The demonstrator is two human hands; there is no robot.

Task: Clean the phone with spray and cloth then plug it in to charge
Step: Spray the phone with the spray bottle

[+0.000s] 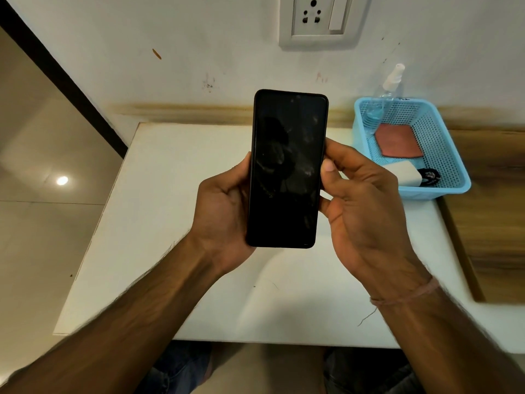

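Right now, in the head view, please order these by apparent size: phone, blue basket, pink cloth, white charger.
1. phone and blue basket: about alike; the phone is nearer the camera, so unranked.
2. pink cloth.
3. white charger, partly hidden.

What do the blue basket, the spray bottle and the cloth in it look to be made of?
Basket: moulded plastic, matte light blue, judging by its perforated lattice walls. Spray bottle: probably clear plastic, see-through body, white nozzle. Cloth: soft matte reddish-brown fabric, perhaps microfibre; weave too small to tell.

Open tabletop (170,223) left and front; blue basket (434,192) with spray bottle (381,103) right.
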